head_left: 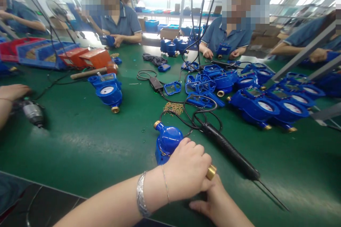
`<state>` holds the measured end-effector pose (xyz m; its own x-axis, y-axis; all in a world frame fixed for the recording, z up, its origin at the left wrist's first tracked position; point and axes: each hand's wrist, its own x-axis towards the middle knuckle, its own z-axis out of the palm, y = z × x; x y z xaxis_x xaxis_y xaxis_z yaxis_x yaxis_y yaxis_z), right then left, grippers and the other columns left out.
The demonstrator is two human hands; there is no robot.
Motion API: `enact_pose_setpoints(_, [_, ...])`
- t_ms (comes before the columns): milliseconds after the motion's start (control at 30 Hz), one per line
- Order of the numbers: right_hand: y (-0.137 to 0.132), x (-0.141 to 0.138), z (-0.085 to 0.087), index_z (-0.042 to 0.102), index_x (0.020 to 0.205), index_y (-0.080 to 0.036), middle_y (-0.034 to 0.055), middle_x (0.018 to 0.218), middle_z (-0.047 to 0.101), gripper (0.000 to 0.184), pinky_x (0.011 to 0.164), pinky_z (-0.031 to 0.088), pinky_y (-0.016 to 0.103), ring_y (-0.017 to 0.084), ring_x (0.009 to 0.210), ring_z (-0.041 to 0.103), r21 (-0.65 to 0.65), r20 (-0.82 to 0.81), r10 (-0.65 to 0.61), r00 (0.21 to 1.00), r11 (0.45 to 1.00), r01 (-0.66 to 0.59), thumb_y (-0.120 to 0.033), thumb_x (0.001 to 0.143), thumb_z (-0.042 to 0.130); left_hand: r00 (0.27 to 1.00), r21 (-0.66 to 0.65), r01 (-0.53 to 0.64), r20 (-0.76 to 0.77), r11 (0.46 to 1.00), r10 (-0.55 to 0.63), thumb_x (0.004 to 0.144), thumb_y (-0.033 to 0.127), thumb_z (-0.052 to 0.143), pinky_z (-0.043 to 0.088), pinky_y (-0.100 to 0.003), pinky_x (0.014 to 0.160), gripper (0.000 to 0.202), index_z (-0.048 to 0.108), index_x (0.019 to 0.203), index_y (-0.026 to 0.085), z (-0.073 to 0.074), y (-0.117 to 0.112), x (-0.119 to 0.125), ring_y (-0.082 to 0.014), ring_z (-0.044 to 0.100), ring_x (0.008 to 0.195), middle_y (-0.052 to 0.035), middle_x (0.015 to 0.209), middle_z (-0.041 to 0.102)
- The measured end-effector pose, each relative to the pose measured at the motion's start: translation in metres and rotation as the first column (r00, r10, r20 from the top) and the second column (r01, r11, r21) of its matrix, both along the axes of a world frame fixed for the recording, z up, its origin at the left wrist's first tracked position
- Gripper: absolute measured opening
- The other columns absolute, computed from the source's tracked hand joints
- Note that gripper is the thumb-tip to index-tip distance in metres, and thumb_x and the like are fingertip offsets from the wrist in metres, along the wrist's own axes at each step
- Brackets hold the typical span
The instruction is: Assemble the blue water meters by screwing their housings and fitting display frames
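A blue water meter (170, 137) with brass threaded ends is turned with its rounded blue side up, low over the front of the green table. My left hand (188, 168), with two bracelets at the wrist, is closed over its near part. Close to the near brass end, my right hand (213, 198) sits partly under the left one; its thumb shows, but its other fingers are hidden. To the right of the hands lies a black electric screwdriver (230, 150) with a long thin bit. Small brass screws (173, 108) form a pile beyond the meter.
Another meter (108, 92) stands left of centre. Several meters (266, 104) crowd the right, beside loose blue frames (199, 85). A black cord runs to a small box (156, 84). At left, another person's hand (13, 92) is by a power screwdriver (32, 112). Co-workers sit opposite.
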<state>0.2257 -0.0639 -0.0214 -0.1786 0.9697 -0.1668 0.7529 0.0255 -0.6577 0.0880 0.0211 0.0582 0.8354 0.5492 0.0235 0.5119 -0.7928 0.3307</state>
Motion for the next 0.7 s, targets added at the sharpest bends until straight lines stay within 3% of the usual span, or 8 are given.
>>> enact_pose_setpoints(67, [-0.001,-0.013,-0.009,0.034,0.136,-0.017,0.0157,0.135,0.038,0.077,0.103,0.029,0.052,0.035,0.125,0.033,0.011,-0.186,-0.015,0.982,1.0,0.017,-0.03,0.07,0.07,0.999,-0.073,-0.011,0.03,0.997,0.013,0.072,0.044,0.068,0.044,-0.039,0.08,0.032,0.062,0.083,0.014,0.001,0.001,-0.005,-0.024,0.054,0.084,-0.0058,0.083,0.06])
enact_pose_setpoints(200, [0.008,-0.029,-0.012,0.034,0.134,-0.022,0.0108,0.136,0.039,0.063,0.104,0.03,0.045,0.028,0.124,0.038,-0.005,-0.509,0.0,0.861,1.0,-0.003,-0.036,0.08,0.063,0.972,-0.294,-0.068,0.196,0.953,0.129,0.066,0.028,0.071,0.039,-0.035,0.08,0.022,0.06,0.079,0.014,0.01,0.003,-0.025,-0.021,0.05,0.085,-0.0045,0.085,0.059])
enact_pose_setpoints(267, [0.012,-0.033,-0.008,0.039,0.131,-0.025,0.0081,0.131,0.045,0.067,0.104,0.032,0.042,0.028,0.121,0.042,-0.038,-0.642,-0.03,0.766,0.999,0.007,-0.044,0.075,0.069,0.917,-0.427,-0.075,0.326,0.901,0.231,0.064,0.019,0.069,0.037,-0.033,0.08,0.017,0.058,0.077,0.015,0.015,0.005,-0.041,-0.0188,0.049,0.084,-0.0025,0.084,0.057])
enact_pose_setpoints(367, [0.015,-0.038,0.002,0.044,0.127,-0.027,0.0064,0.123,0.05,0.072,0.098,0.037,0.04,0.028,0.114,0.048,-0.111,-0.781,-0.154,0.605,0.988,0.107,-0.054,0.066,0.073,0.792,-0.639,-0.019,0.46,0.769,0.401,0.067,0.02,0.064,0.037,-0.029,0.074,0.016,0.056,0.08,0.017,0.019,0.01,-0.065,-0.0155,0.047,0.078,0.0,0.082,0.053])
enact_pose_setpoints(467, [0.019,-0.042,0.014,0.049,0.12,-0.027,0.005,0.113,0.056,0.063,0.083,0.046,0.034,0.023,0.097,0.056,-0.249,-0.858,-0.314,0.406,0.946,0.206,-0.053,0.067,0.072,0.684,-0.77,0.077,0.503,0.634,0.528,0.07,0.033,0.066,0.036,-0.027,0.068,0.023,0.055,0.083,0.018,0.016,0.013,-0.082,-0.0152,0.045,0.078,0.0002,0.082,0.05])
enact_pose_setpoints(533, [0.021,-0.042,0.021,0.052,0.115,-0.025,0.0042,0.102,0.059,0.058,0.074,0.048,0.03,0.019,0.084,0.058,-0.343,-0.863,-0.405,0.303,0.909,0.238,-0.053,0.069,0.071,0.641,-0.801,0.128,0.517,0.585,0.567,0.069,0.038,0.069,0.035,-0.026,0.067,0.028,0.055,0.083,0.018,0.012,0.013,-0.086,-0.0161,0.045,0.082,-0.0003,0.084,0.05])
enact_pose_setpoints(600, [0.023,-0.042,0.028,0.054,0.113,-0.023,0.0042,0.097,0.06,0.056,0.069,0.047,0.028,0.018,0.078,0.057,-0.403,-0.848,-0.462,0.258,0.88,0.251,-0.053,0.068,0.071,0.617,-0.809,0.153,0.526,0.567,0.585,0.069,0.041,0.07,0.035,-0.026,0.067,0.03,0.056,0.082,0.019,0.008,0.01,-0.086,-0.0163,0.044,0.083,-0.0007,0.086,0.05])
enact_pose_setpoints(700, [0.024,-0.042,0.038,0.055,0.111,-0.023,0.0039,0.095,0.062,0.053,0.067,0.047,0.027,0.018,0.077,0.058,-0.448,-0.83,-0.511,0.223,0.849,0.278,-0.051,0.07,0.071,0.613,-0.798,0.155,0.54,0.583,0.577,0.069,0.042,0.07,0.036,-0.027,0.069,0.03,0.057,0.083,0.019,0.007,0.006,-0.083,-0.0174,0.045,0.083,-0.0013,0.085,0.05])
